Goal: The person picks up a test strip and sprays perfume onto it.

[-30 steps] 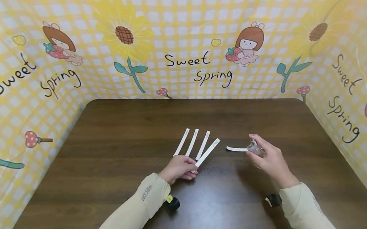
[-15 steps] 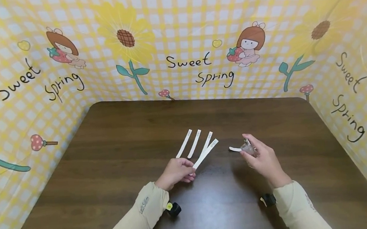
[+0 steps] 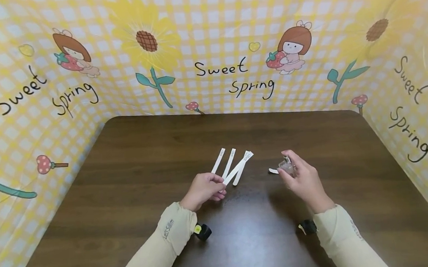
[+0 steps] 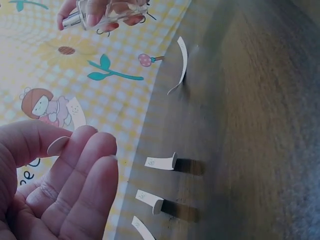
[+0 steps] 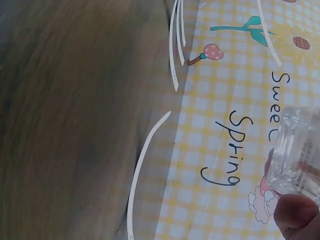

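My left hand [image 3: 203, 189] pinches a white paper perfume test strip [image 3: 231, 175] between thumb and fingers; in the left wrist view the strip [image 4: 76, 112] slants up past the fingertips. Its far end points toward a clear glass perfume spray bottle [image 3: 286, 168] gripped in my right hand [image 3: 305, 182]. The right forefinger rests on the bottle's silver spray top. In the right wrist view the bottle [image 5: 292, 155] is cut off by the edge. Bottle and held strip are apart. Whether spray is coming out cannot be seen.
Several similar strips lie on the brown wooden table [image 3: 144, 165], two of them [image 3: 218, 160] beyond my left hand and another [image 3: 238, 178] under the held one. A curved strip [image 3: 273, 171] lies partly hidden behind the bottle. Yellow checked cloth [image 3: 213, 36] walls the table's back and sides.
The held strip has shifted up in the view and now crosses the third strip. My right hand with the bottle has come left, covering more of the curved strip.
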`<state>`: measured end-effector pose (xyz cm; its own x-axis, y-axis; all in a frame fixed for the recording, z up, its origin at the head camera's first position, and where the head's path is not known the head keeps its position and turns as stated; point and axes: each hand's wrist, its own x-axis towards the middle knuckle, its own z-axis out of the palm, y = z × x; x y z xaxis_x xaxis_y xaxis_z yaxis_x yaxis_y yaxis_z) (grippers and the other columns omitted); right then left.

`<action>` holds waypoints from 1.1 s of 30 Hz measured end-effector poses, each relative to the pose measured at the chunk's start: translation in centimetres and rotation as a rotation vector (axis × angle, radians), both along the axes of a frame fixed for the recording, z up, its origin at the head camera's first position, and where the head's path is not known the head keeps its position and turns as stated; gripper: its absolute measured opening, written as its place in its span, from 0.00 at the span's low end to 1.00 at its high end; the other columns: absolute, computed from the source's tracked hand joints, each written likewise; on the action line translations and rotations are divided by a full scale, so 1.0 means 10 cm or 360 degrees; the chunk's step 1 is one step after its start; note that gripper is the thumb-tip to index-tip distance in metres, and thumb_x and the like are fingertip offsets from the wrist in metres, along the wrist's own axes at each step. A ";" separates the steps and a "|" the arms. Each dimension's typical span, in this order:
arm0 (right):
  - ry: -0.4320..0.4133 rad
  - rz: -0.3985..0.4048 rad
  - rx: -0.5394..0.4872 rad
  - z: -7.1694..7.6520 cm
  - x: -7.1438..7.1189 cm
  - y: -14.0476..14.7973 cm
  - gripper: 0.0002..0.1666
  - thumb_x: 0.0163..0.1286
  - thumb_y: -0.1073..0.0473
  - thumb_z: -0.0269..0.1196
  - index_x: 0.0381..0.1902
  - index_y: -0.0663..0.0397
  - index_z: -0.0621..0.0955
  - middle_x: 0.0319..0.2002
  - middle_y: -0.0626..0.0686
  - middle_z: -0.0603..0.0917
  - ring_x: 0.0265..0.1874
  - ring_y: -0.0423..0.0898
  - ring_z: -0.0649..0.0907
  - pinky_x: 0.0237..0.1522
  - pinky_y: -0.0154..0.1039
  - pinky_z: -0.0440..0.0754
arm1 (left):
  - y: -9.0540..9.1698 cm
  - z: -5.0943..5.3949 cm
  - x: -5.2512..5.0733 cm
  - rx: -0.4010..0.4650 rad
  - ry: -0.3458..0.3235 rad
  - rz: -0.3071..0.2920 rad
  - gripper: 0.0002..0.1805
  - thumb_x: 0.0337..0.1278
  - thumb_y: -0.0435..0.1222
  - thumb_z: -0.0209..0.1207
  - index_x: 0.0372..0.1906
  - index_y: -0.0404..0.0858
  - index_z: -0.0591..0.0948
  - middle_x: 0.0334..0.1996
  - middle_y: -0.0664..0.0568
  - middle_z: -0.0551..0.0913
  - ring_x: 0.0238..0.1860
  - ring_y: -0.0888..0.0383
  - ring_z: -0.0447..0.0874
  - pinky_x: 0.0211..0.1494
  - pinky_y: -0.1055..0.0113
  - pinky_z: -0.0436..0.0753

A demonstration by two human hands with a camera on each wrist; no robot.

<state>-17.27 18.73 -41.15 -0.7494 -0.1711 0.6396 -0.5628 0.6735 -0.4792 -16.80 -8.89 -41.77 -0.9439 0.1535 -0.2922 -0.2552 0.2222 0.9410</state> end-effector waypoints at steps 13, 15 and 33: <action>-0.0144 -0.0137 -0.0053 -0.04 0.03 0.02 0.32 0.52 0.70 0.71 0.56 0.58 0.74 0.32 0.62 0.81 0.21 0.52 0.76 0.21 0.47 0.76 | 0.01 0.03 0.04 -0.0086 0.0051 -0.0036 0.06 0.55 0.24 0.59 0.37 0.25 0.80 0.26 0.35 0.84 0.26 0.45 0.86 0.30 0.59 0.87; -0.0148 -0.0176 -0.0050 -0.05 0.02 0.04 0.33 0.52 0.69 0.71 0.56 0.57 0.73 0.33 0.63 0.81 0.21 0.53 0.77 0.22 0.49 0.76 | -0.01 0.04 0.04 -0.0092 0.0055 -0.0017 0.06 0.54 0.24 0.59 0.37 0.25 0.80 0.26 0.35 0.84 0.26 0.45 0.86 0.31 0.59 0.87; -0.0078 -0.0150 -0.0100 -0.02 -0.03 0.10 0.32 0.51 0.70 0.72 0.54 0.59 0.73 0.27 0.61 0.80 0.19 0.51 0.77 0.19 0.47 0.78 | -0.13 0.07 0.01 -0.0065 0.0051 0.0088 0.07 0.53 0.24 0.58 0.38 0.25 0.80 0.25 0.38 0.84 0.24 0.49 0.85 0.31 0.59 0.87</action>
<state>-17.57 19.72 -41.32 -0.7908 -0.0590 0.6093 -0.4733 0.6901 -0.5475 -16.73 -10.21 -41.04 -0.9597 0.0893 -0.2666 -0.2380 0.2468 0.9394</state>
